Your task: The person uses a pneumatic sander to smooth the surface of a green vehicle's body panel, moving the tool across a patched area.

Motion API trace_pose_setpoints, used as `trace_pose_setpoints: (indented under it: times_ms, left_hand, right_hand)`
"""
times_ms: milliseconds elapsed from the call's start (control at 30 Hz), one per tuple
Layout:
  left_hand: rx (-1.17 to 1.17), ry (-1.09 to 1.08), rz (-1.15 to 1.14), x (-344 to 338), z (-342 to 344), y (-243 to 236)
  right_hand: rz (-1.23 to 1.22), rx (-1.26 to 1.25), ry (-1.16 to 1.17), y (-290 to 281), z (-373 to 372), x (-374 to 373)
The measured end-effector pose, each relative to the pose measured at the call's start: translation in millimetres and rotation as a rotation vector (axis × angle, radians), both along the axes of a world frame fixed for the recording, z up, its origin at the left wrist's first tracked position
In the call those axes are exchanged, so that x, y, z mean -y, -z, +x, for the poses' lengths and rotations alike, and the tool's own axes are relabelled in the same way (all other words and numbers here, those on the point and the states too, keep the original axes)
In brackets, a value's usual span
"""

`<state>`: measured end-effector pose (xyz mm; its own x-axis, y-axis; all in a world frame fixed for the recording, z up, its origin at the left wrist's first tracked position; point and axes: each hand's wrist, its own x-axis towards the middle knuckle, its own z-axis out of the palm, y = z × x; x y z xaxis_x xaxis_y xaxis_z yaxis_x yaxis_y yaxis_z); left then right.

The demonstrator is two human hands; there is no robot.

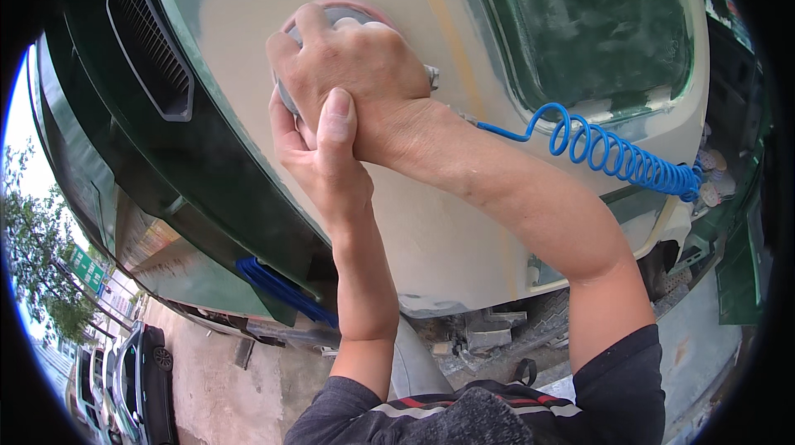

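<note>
Both my hands are closed round a round air sander (346,11) with a grey body and a pinkish rim. My right hand (356,64) lies over its top, fingers curled down the far side. From the near left side my left hand (319,155) grips it, thumb pressed against the right wrist. The sander rests on a beige, filler-coated vehicle panel (414,230). A blue coiled air hose (609,155) runs from the right toward the tool, and my right forearm hides part of its path. Most of the sander's underside is covered.
A green recessed window area (613,31) lies right of the sander, and a black grille vent (149,48) left. Blue hose loops (286,289) hang below the green body edge. Parked cars (137,379) stand on concrete (219,395) at lower left. Grey blocks (489,329) lie below the panel.
</note>
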<state>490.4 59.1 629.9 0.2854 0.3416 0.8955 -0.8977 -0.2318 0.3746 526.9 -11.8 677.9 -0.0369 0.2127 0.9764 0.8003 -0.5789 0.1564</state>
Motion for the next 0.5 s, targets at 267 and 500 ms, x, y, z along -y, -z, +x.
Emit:
trace_pose_setpoints:
  times_ms: [267,500]
  left_hand:
    - [-0.021,0.013,0.099,-77.6,-24.4,-23.2]
    - [0.015,0.06,-0.022,5.8,18.1,-14.4]
  right_hand:
    - [-0.072,-0.085,-0.234,-27.7,-21.7,-77.3]
    - [0.025,-0.061,-0.014,-12.8,11.8,12.4]
